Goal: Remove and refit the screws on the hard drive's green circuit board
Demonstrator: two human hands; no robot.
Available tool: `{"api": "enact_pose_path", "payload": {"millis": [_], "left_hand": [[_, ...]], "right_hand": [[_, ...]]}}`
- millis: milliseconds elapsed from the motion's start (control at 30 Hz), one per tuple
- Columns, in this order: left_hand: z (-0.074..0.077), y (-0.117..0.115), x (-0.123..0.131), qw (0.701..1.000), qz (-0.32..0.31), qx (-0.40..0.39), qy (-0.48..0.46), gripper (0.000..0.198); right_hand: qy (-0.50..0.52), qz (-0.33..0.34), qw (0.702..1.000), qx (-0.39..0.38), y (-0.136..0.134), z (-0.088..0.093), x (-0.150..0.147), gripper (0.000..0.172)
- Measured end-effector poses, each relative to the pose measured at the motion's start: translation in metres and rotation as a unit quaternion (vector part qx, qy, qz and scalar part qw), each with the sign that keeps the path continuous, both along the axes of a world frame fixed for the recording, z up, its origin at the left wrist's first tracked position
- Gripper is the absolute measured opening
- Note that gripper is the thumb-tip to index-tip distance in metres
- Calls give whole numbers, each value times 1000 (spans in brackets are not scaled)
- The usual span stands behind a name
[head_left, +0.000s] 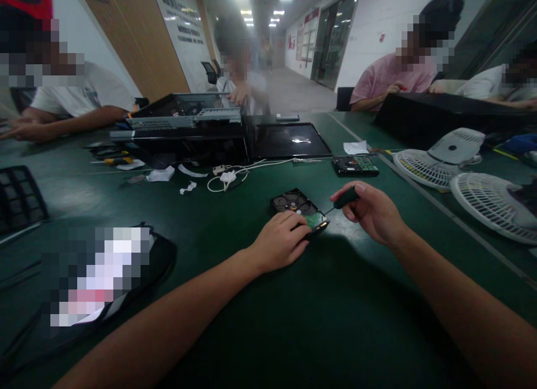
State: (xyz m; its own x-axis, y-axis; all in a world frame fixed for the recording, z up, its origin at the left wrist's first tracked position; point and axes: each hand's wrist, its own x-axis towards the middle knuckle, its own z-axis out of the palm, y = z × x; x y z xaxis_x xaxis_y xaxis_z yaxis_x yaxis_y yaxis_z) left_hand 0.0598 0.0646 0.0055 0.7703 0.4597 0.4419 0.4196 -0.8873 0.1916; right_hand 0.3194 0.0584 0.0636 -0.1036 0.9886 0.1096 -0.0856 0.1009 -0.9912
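Observation:
A hard drive [296, 200] lies on the green table with its dark metal underside and green circuit board facing up. My left hand [283, 239] is closed over its near edge, fingers curled on the board side. In my right hand [371, 210] is a dark-handled screwdriver [346, 197], pinched between thumb and fingers. Its thin shaft slants down to the left, and the tip is at the board's right corner; whether it sits in a screw is too small to tell. Farther back lies a second hard drive [356, 165], with nobody's hand on it.
Beyond the drives lie a white cable [247, 168], paper scraps [160, 174] and a flat black panel [289, 140]. An opened computer case [184, 134] stands at the back left. White fan parts [423, 165] are to the right, a black bag [161, 255] to the left. Several people sit around the table.

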Motion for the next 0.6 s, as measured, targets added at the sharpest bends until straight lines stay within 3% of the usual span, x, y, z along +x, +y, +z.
{"api": "enact_pose_path", "payload": {"millis": [233,600], "left_hand": [[0,0,0,1000,1,-1,1,25],[0,0,0,1000,0,-1,1,25]], "right_hand": [[33,-9,999,-32,1,3,-4,44],[19,-35,999,-22,3,-4,0,28]]}}
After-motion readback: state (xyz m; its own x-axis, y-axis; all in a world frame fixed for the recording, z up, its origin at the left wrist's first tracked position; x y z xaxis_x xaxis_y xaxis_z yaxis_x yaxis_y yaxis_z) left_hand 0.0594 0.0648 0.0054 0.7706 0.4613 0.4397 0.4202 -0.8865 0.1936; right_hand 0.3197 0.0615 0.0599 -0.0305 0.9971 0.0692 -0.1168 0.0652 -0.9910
